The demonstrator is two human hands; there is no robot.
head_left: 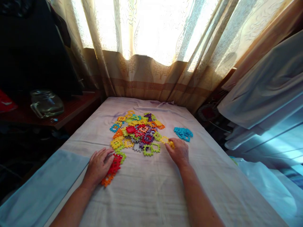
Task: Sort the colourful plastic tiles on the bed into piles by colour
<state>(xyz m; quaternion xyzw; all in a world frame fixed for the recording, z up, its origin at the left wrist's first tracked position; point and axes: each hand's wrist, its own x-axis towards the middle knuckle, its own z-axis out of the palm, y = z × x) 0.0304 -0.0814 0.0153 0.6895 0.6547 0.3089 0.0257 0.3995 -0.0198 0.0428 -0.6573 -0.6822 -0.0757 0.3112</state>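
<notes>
A heap of colourful toothed plastic pieces [142, 130] lies on the cloth-covered table [146, 195]. My left hand [100, 164] rests on the left edge of red pieces [115, 164], fingers slightly apart; an orange piece [108, 179] lies below them and a green one [121, 156] above. At the right side of the heap, my right hand [178, 150] has its thumb and fingers closed on a yellow piece [171, 145], beside another yellow piece [164, 139]. A small pile of blue pieces [183, 133] lies beyond my right hand, apart from the heap.
A glass jug [47, 103] stands on the dark wooden surface [71, 105] at the left. A light blue cloth [50, 183] covers the table's left edge. Curtains [146, 74] hang behind the table, and draped fabric [262, 91] hangs at the right.
</notes>
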